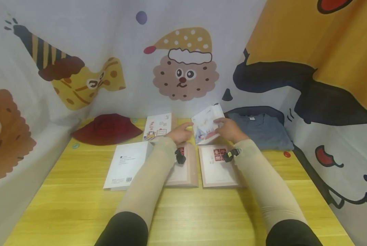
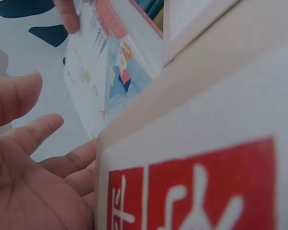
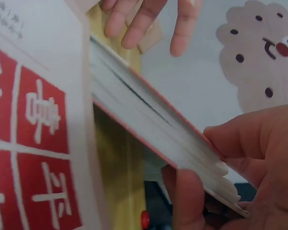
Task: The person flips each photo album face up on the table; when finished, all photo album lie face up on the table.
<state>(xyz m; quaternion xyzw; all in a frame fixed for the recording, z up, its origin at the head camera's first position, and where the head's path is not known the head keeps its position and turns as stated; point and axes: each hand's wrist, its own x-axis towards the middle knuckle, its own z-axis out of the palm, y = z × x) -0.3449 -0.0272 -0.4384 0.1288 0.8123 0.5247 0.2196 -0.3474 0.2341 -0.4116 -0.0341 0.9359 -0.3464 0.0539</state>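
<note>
My right hand (image 1: 230,131) grips an illustrated white book (image 1: 205,123) by its right edge, at the back right of the table. In the right wrist view the thumb and fingers (image 3: 189,194) of that hand pinch both covers, and the page edges show between them. My left hand (image 1: 181,133) is near the book's left side with its fingers spread; in the left wrist view its palm (image 2: 38,187) faces the camera, holding nothing. Below the hands lie two pink-edged books with red character squares, one on the left (image 1: 184,171) and one on the right (image 1: 215,171).
A white book (image 1: 128,164), back cover up, lies at the left, with another illustrated book (image 1: 157,126) behind it. A dark red hat (image 1: 106,130) sits at the back left, a folded blue-grey shirt (image 1: 260,131) at the back right. A patterned curtain (image 1: 115,20) hangs behind the table.
</note>
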